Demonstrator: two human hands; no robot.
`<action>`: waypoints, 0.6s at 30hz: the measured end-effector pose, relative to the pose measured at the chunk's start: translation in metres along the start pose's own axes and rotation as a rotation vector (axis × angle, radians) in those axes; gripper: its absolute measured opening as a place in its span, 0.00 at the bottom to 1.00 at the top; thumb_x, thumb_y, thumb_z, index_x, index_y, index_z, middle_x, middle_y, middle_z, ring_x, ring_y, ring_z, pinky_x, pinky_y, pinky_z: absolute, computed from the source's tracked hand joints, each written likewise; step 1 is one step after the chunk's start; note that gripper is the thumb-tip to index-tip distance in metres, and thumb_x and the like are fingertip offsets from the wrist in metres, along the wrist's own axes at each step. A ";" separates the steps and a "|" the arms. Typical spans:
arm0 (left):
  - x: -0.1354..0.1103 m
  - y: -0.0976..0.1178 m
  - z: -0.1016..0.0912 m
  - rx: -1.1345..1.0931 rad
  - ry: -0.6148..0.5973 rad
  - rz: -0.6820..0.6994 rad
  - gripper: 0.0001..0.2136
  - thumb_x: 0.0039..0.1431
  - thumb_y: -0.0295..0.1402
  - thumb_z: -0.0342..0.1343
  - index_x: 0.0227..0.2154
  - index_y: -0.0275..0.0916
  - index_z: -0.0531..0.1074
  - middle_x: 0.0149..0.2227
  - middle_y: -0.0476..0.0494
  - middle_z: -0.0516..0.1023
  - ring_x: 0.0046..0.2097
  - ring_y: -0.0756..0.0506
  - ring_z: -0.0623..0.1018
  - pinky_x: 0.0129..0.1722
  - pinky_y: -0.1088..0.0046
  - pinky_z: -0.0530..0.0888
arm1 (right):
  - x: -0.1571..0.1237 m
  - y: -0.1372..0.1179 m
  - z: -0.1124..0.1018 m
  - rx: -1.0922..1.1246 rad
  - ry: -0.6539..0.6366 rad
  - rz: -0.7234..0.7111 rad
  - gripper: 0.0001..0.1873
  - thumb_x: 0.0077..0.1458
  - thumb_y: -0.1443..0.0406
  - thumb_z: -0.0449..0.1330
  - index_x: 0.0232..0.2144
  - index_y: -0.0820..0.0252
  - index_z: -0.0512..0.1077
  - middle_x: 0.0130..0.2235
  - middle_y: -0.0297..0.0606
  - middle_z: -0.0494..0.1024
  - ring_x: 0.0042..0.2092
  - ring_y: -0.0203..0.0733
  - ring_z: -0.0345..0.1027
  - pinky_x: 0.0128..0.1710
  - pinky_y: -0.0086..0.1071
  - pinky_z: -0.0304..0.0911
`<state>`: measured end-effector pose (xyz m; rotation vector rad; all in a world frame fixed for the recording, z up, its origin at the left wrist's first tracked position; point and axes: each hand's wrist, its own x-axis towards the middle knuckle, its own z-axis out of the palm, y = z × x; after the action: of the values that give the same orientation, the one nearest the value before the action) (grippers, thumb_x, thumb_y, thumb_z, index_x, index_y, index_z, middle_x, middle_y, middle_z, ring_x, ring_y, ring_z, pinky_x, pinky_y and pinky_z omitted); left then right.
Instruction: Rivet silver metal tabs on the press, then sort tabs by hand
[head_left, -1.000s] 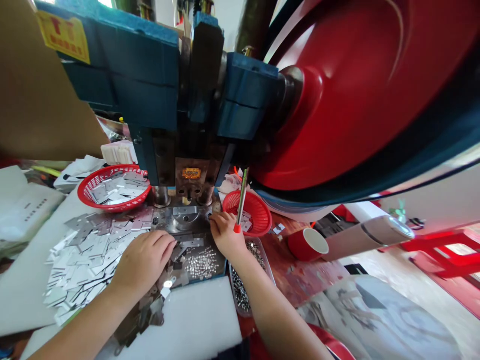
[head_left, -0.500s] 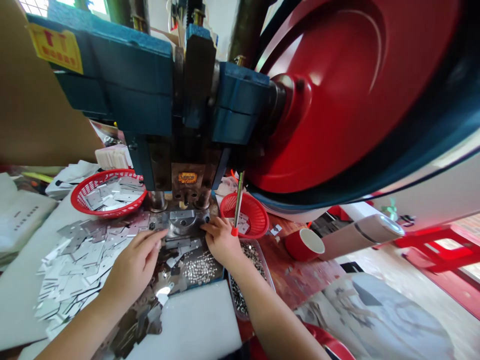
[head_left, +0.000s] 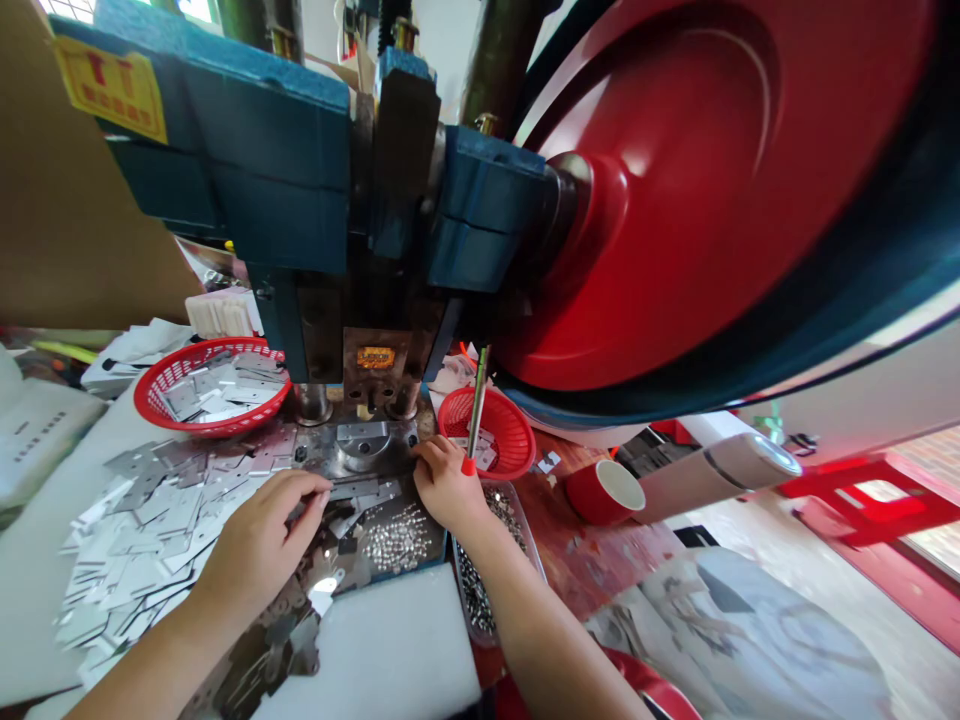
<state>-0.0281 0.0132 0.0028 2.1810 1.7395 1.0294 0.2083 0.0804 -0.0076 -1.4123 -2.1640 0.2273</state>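
My right hand is nearer the die, by its right end; my left hand sits short of its left end; the die lies beyond both, long axis crosswise; hands apart, any grip I cannot tell.

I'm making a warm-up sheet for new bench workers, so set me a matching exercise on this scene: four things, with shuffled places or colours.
1. left hand
2. right hand
3. cup
4. heap of small shiny pieces

A. red outside, white inside
B. at the metal block's right end
C. between the two forearms
D. beside the pile of flat plates

Pairs: 1-D, 2-B, 3-A, 4-C
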 end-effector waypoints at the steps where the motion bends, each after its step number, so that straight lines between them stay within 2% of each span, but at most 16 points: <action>1: 0.000 0.000 0.000 0.003 0.001 -0.007 0.10 0.61 0.40 0.48 0.38 0.43 0.71 0.40 0.46 0.78 0.41 0.45 0.78 0.42 0.70 0.73 | 0.000 0.000 -0.001 0.005 -0.011 -0.010 0.12 0.51 0.73 0.54 0.35 0.57 0.74 0.37 0.37 0.75 0.39 0.41 0.68 0.44 0.33 0.64; 5: 0.000 -0.002 0.001 0.003 0.006 -0.007 0.11 0.61 0.40 0.48 0.41 0.44 0.71 0.41 0.46 0.78 0.42 0.45 0.78 0.43 0.69 0.73 | -0.001 0.001 -0.005 0.051 -0.071 -0.072 0.10 0.51 0.71 0.57 0.36 0.57 0.74 0.39 0.38 0.73 0.41 0.40 0.68 0.45 0.33 0.64; 10: 0.000 -0.004 0.001 -0.002 0.021 0.014 0.10 0.61 0.40 0.48 0.38 0.44 0.72 0.40 0.46 0.78 0.41 0.45 0.78 0.43 0.69 0.74 | 0.000 0.008 -0.004 0.189 -0.069 -0.081 0.07 0.54 0.73 0.56 0.34 0.60 0.73 0.38 0.39 0.72 0.41 0.38 0.68 0.44 0.31 0.65; 15: 0.000 -0.003 0.001 -0.020 0.030 0.024 0.09 0.61 0.39 0.49 0.38 0.43 0.72 0.39 0.46 0.78 0.40 0.46 0.77 0.43 0.69 0.73 | 0.001 0.015 -0.001 0.313 -0.070 -0.024 0.07 0.56 0.71 0.55 0.31 0.59 0.73 0.37 0.38 0.72 0.39 0.38 0.69 0.43 0.32 0.66; 18: 0.000 -0.002 0.000 -0.034 0.031 -0.005 0.10 0.60 0.40 0.50 0.37 0.43 0.72 0.38 0.46 0.79 0.40 0.45 0.78 0.43 0.70 0.73 | 0.004 0.015 -0.002 0.359 -0.014 0.043 0.07 0.55 0.70 0.55 0.30 0.59 0.73 0.36 0.38 0.72 0.38 0.40 0.69 0.42 0.33 0.66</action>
<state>-0.0301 0.0139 0.0016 2.1501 1.7262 1.0893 0.2194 0.0903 -0.0109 -1.2525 -1.9810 0.6105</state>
